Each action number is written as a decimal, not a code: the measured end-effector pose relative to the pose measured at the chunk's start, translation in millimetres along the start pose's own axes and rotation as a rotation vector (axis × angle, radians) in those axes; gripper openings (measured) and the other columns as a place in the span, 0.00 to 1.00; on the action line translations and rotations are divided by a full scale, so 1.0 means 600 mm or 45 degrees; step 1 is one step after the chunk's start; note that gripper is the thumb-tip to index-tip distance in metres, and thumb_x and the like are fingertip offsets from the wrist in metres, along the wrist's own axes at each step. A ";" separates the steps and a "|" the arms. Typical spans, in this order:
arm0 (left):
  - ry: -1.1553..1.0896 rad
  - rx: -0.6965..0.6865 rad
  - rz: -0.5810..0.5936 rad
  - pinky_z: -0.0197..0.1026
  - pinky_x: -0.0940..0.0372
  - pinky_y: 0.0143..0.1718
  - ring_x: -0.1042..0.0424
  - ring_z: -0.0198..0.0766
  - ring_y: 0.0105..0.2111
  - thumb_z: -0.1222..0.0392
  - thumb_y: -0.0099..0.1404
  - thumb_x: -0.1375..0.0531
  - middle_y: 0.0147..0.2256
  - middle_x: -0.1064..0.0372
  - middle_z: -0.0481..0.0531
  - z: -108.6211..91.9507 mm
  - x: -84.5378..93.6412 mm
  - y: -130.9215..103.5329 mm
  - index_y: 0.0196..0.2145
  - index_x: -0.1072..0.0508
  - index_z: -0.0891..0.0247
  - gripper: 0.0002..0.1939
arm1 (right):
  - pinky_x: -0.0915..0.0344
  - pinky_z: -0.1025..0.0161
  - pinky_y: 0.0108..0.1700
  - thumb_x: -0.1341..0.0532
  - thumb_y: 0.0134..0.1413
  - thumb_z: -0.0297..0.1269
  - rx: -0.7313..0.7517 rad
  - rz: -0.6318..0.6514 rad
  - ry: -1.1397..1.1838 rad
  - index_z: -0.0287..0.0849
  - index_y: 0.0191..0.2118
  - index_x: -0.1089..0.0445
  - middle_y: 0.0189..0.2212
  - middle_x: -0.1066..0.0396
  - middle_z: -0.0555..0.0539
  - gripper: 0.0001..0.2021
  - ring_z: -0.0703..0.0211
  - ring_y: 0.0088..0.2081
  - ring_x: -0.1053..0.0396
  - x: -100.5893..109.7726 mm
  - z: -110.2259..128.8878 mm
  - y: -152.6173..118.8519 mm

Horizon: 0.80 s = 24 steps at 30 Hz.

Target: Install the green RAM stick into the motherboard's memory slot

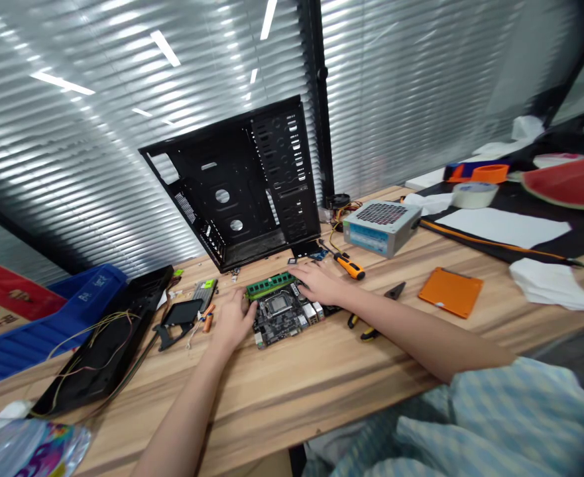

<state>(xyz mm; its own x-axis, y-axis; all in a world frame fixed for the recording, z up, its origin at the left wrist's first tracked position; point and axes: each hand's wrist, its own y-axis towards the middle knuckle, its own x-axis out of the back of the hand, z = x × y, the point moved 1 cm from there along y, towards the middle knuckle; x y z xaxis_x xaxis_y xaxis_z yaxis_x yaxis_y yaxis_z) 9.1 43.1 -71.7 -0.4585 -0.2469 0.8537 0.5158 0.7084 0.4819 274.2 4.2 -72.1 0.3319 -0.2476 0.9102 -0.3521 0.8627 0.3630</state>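
A small black motherboard (284, 317) lies on the wooden table in front of me, its bare CPU socket (278, 303) facing up. Along its far edge runs a green RAM stick (270, 285); whether it is fully seated in the slot I cannot tell. My left hand (233, 320) is closed at the stick's left end, with thumb and forefinger by the board's corner. At the other end, my right hand (320, 283) has its fingers bent over the stick's right tip and its thumb on the near side. The fingertips' exact contact is partly hidden.
Behind the board stands an open black computer case (236, 185). Right of it are a power supply (381, 225), an orange-handled screwdriver (349, 265), pliers (394, 291) under my right forearm, and an orange square plate (451, 291). A black panel (117, 358) and blue bin (73, 318) sit left.
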 end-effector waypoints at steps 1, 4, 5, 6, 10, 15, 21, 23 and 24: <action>0.002 -0.001 0.000 0.53 0.34 0.47 0.30 0.50 0.44 0.55 0.65 0.46 0.43 0.31 0.61 0.000 0.000 0.000 0.47 0.35 0.64 0.15 | 0.44 0.45 0.55 0.45 0.58 0.31 0.000 0.001 -0.005 0.38 0.60 0.39 0.57 0.37 0.36 0.23 0.44 0.56 0.39 -0.001 0.000 0.000; 0.001 0.000 0.002 0.52 0.34 0.47 0.30 0.50 0.44 0.55 0.65 0.46 0.43 0.31 0.61 -0.001 0.001 0.000 0.47 0.35 0.64 0.15 | 0.44 0.45 0.55 0.46 0.58 0.31 -0.004 0.006 -0.013 0.38 0.60 0.39 0.57 0.37 0.36 0.23 0.44 0.56 0.38 -0.001 0.000 0.001; 0.003 0.002 0.003 0.52 0.34 0.47 0.30 0.50 0.44 0.55 0.65 0.46 0.43 0.31 0.61 -0.002 0.002 0.000 0.46 0.34 0.64 0.15 | 0.44 0.45 0.55 0.46 0.58 0.31 -0.006 0.006 -0.012 0.38 0.60 0.40 0.57 0.37 0.36 0.24 0.44 0.56 0.38 -0.001 0.000 0.001; 0.008 0.004 0.004 0.52 0.34 0.47 0.30 0.50 0.43 0.55 0.65 0.46 0.42 0.30 0.61 -0.003 0.002 0.000 0.46 0.34 0.65 0.15 | 0.44 0.46 0.55 0.46 0.58 0.31 -0.006 0.004 -0.009 0.38 0.61 0.41 0.58 0.37 0.36 0.24 0.45 0.56 0.39 0.000 0.000 0.001; 0.031 0.007 0.020 0.51 0.34 0.45 0.29 0.51 0.42 0.54 0.65 0.47 0.40 0.30 0.62 -0.004 0.004 0.001 0.45 0.34 0.66 0.15 | 0.43 0.48 0.54 0.47 0.56 0.30 0.003 -0.017 -0.001 0.37 0.62 0.42 0.58 0.38 0.37 0.26 0.45 0.56 0.40 0.002 0.000 0.001; 0.015 -0.005 0.024 0.51 0.34 0.45 0.30 0.50 0.42 0.55 0.65 0.47 0.41 0.30 0.61 -0.004 0.003 0.002 0.45 0.35 0.65 0.14 | 0.42 0.47 0.54 0.48 0.51 0.25 0.002 -0.022 -0.009 0.37 0.62 0.42 0.58 0.38 0.37 0.30 0.44 0.56 0.40 -0.001 -0.002 0.001; -0.016 -0.003 0.024 0.51 0.34 0.45 0.30 0.50 0.42 0.56 0.65 0.47 0.42 0.31 0.60 -0.002 0.002 0.002 0.46 0.35 0.63 0.13 | 0.41 0.45 0.53 0.48 0.51 0.24 -0.015 -0.016 -0.010 0.37 0.62 0.43 0.58 0.38 0.37 0.30 0.44 0.55 0.39 -0.002 -0.002 0.001; -0.021 -0.004 0.024 0.51 0.34 0.45 0.30 0.50 0.42 0.56 0.65 0.46 0.42 0.31 0.61 -0.002 0.002 0.001 0.46 0.35 0.64 0.13 | 0.41 0.45 0.53 0.48 0.52 0.25 -0.016 -0.013 -0.010 0.37 0.62 0.43 0.58 0.39 0.37 0.29 0.44 0.55 0.39 -0.002 -0.002 0.001; -0.021 -0.005 0.023 0.51 0.34 0.45 0.30 0.50 0.42 0.55 0.65 0.46 0.42 0.31 0.61 -0.003 0.002 0.001 0.46 0.35 0.64 0.13 | 0.42 0.46 0.53 0.48 0.52 0.25 -0.016 -0.013 -0.008 0.37 0.62 0.43 0.58 0.39 0.37 0.29 0.44 0.55 0.39 -0.002 -0.002 0.001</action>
<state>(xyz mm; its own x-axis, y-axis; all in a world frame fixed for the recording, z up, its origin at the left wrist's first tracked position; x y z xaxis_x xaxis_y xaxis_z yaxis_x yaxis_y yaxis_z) 10.1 42.3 -69.9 -0.4609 -0.2231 0.8590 0.5267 0.7102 0.4671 274.5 5.7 -73.1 0.3297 -0.2591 0.9078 -0.3379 0.8655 0.3697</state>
